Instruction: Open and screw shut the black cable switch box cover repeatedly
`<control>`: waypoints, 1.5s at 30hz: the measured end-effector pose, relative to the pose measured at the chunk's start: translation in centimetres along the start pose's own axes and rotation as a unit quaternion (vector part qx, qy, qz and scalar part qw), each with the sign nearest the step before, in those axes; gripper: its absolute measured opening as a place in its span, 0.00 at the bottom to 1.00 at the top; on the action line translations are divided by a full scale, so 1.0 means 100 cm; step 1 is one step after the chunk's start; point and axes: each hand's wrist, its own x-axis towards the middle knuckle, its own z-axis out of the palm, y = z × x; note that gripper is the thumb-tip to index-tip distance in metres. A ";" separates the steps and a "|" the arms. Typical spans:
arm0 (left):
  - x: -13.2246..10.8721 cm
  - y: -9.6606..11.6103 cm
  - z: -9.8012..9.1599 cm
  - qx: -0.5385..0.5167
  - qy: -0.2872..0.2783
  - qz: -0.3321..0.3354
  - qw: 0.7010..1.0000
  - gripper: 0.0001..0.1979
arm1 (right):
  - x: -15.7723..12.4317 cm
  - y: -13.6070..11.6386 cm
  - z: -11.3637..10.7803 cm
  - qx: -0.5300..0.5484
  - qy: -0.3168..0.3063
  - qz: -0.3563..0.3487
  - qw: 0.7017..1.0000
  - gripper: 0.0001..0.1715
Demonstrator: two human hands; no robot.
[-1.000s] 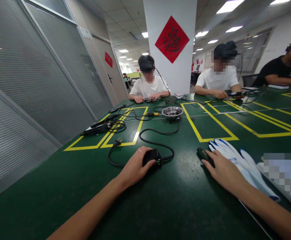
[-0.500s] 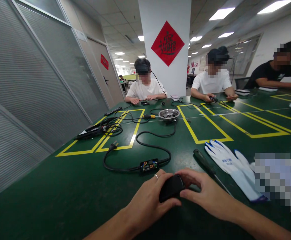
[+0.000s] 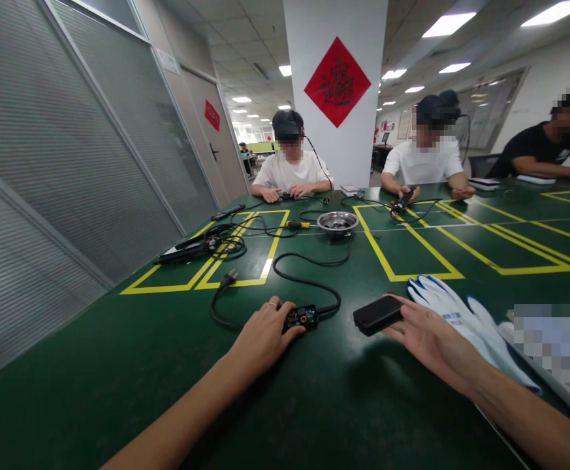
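Note:
My left hand is closed on the left end of an open circuit board, which shows copper coils and lies on the green table. A black cord runs from both sides of the board; one end has a plug. My right hand holds a black plastic cover by its right end, raised above the table and tilted, to the right of the board. White gloves with blue edging lie beyond my right wrist. My right hand and arm hide the screwdriver.
A metal bowl with small parts stands mid-table. Beside it lies a yellow-and-black tool handle. Tangled black cables lie at the left, near yellow tape rectangles. Several people sit across the table, two with hands on black items.
My hands have separated. The left let go of the black cover and moved forward onto the circuit board; the right carried the cover rightward and up. The view has shifted slightly.

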 end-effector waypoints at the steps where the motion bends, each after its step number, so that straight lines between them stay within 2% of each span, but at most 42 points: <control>1: 0.000 -0.001 -0.001 -0.025 -0.007 0.003 1.000 0.21 | -0.001 -0.002 0.001 0.007 0.019 0.006 1.000 0.22; 4: 0.000 -0.002 -0.006 -0.069 -0.008 -0.009 0.998 0.25 | -0.003 -0.006 0.005 0.001 0.075 0.031 0.997 0.25; 7: 0.000 0.001 -0.008 -0.066 0.026 -0.017 0.997 0.25 | -0.001 -0.008 0.006 -0.080 0.104 0.051 0.990 0.25; 11: 0.001 0.004 -0.010 -0.052 0.075 -0.016 0.996 0.23 | 0.010 -0.007 0.000 -0.185 0.110 0.068 0.974 0.24; 15: 0.000 0.005 -0.014 -0.048 0.092 -0.017 0.995 0.23 | 0.027 -0.007 -0.004 -0.296 0.121 0.047 0.946 0.27; 17: -0.001 0.006 -0.015 -0.048 0.099 -0.013 0.994 0.23 | 0.038 -0.005 -0.002 -0.379 0.139 0.010 0.915 0.31; 20: -0.002 0.007 -0.017 -0.050 0.111 -0.014 0.992 0.23 | 0.053 0.003 0.002 -0.523 0.149 -0.067 0.837 0.33; 23: -0.002 0.008 -0.019 -0.051 0.127 -0.020 0.990 0.23 | 0.061 0.020 0.006 -0.652 0.121 -0.136 0.736 0.30; 26: -0.001 0.009 -0.019 -0.049 0.144 -0.023 0.988 0.22 | 0.064 0.037 0.007 -0.743 0.081 -0.169 0.643 0.29; 28: -0.001 0.009 -0.019 -0.049 0.153 -0.024 0.987 0.22 | 0.064 0.042 0.005 -0.784 0.059 -0.181 0.591 0.29; 31: -0.001 0.009 -0.018 -0.050 0.161 -0.025 0.985 0.22 | 0.063 0.042 0.001 -0.824 0.033 -0.194 0.532 0.30; 34: -0.002 0.009 -0.017 -0.048 0.165 -0.024 0.985 0.21 | 0.058 0.041 -0.002 -0.846 0.020 -0.204 0.492 0.29; 37: -0.002 0.009 -0.017 -0.044 0.163 -0.024 0.985 0.21 | 0.054 0.042 -0.007 -0.857 0.026 -0.212 0.469 0.30; 41: -0.002 0.011 -0.019 -0.044 0.154 -0.027 0.987 0.22 | 0.059 0.039 -0.016 -0.861 0.034 -0.221 0.456 0.31; 45: -0.001 0.010 -0.018 -0.045 0.156 -0.038 0.986 0.21 | 0.072 0.034 -0.023 -0.859 0.026 -0.229 0.457 0.29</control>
